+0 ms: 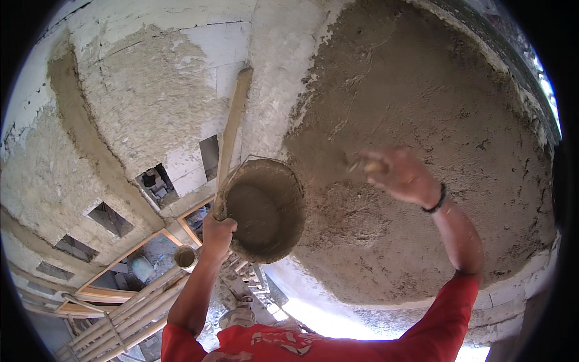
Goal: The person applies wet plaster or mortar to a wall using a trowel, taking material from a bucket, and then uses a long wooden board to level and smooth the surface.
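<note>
My left hand (218,234) is closed around the lower end of a long wooden batten (234,123), which slants up along the wall. Beside that fist, its thumb by the rim, is a mortar-crusted bucket (288,226) with grey-brown wet mortar (253,211) in it. A thin wire handle shows at the bucket's far rim. At the right, my right hand (401,175), blurred by motion, grips a light-coloured handle. The tool looks like a trowel (357,163); its blade is smeared and hard to make out. It is over the wet mortar coat (422,108) on the wall.
A paler, rough wall (151,90) at the left has several square openings and a darker mortar strip (84,120). Below lie bamboo poles (136,314), a small pail (186,257) and wooden framing. A bare pale band (274,78) borders the mortar coat.
</note>
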Demonstrator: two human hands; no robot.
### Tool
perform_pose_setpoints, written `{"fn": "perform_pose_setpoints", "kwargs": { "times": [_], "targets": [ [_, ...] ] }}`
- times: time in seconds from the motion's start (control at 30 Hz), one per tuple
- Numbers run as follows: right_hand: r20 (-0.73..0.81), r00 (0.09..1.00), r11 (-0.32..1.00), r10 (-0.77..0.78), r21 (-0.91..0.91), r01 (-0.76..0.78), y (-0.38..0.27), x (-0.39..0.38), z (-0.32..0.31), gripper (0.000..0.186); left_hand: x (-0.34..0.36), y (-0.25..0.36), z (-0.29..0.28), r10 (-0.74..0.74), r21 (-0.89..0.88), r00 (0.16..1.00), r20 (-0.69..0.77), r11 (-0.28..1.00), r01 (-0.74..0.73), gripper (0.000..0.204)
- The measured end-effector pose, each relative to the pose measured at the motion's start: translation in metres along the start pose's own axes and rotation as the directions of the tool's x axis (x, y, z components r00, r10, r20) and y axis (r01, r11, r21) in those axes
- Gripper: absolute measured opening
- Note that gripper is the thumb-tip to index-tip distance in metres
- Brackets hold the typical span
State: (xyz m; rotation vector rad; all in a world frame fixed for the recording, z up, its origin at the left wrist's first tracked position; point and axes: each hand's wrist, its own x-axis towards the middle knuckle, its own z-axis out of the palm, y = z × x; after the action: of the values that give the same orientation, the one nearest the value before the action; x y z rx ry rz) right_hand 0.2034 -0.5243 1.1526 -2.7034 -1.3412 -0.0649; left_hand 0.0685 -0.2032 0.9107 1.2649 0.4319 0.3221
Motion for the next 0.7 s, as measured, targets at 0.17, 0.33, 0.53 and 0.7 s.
{"fn": "perform_pose_setpoints", "kwargs": {
  "times": [0.17,0.33,0.53,0.7],
  "targets": [
    [0.167,0.985,0.836,0.036,-0.545,0.062,-0.034,-0.022,0.119,0.026,0.001,-0.003,0.035,-0.005,0.115,0.999,0.049,0.993,0.000,0.048],
    [0.230,0.968,0.928,0.098,-0.371,-0.006,-0.028,-0.030,0.170,0.027,-0.008,0.005,0.077,0.095,0.027,0.985,0.143,0.995,-0.100,0.045],
    [0.143,0.981,0.976,0.133,0.155,-0.155,-0.024,-0.041,0.198,0.038,0.003,-0.008,0.074,-0.011,0.070,0.990,0.139,0.998,0.001,0.045],
    [0.085,0.984,0.976,0.157,0.141,-0.167,-0.022,-0.033,0.136,0.042,0.004,0.009,0.069,-0.031,-0.098,0.995,0.090,0.994,0.039,0.044]
  ]
}}
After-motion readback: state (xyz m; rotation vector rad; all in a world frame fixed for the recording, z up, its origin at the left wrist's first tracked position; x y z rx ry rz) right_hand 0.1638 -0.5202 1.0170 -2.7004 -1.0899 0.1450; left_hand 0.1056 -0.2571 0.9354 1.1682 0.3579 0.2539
